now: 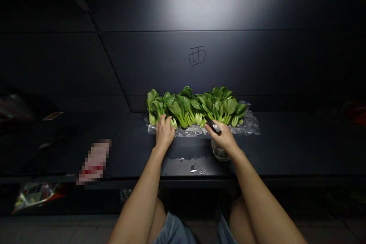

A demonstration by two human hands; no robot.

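Note:
Several heads of green bok choy (183, 108) stand in a row on clear plastic wrap (191, 131), leaning against the dark back panel. My left hand (165, 132) reaches to the left part of the row, its fingers apart and touching the pale stems. In my right hand (224, 136) is a spray bottle with a black trigger head (213, 125), which points at the bok choy. Below that hand shows the bottle's clear round body (220, 151); its neck is hidden by my fingers.
Water drops (193, 168) lie on the dark shelf (183, 148) in front of the row. Left of my arm is a blurred-out pinkish item (95, 160). A colourful plastic packet (36, 194) sits lower left. A dark character (197, 55) is written on the back panel.

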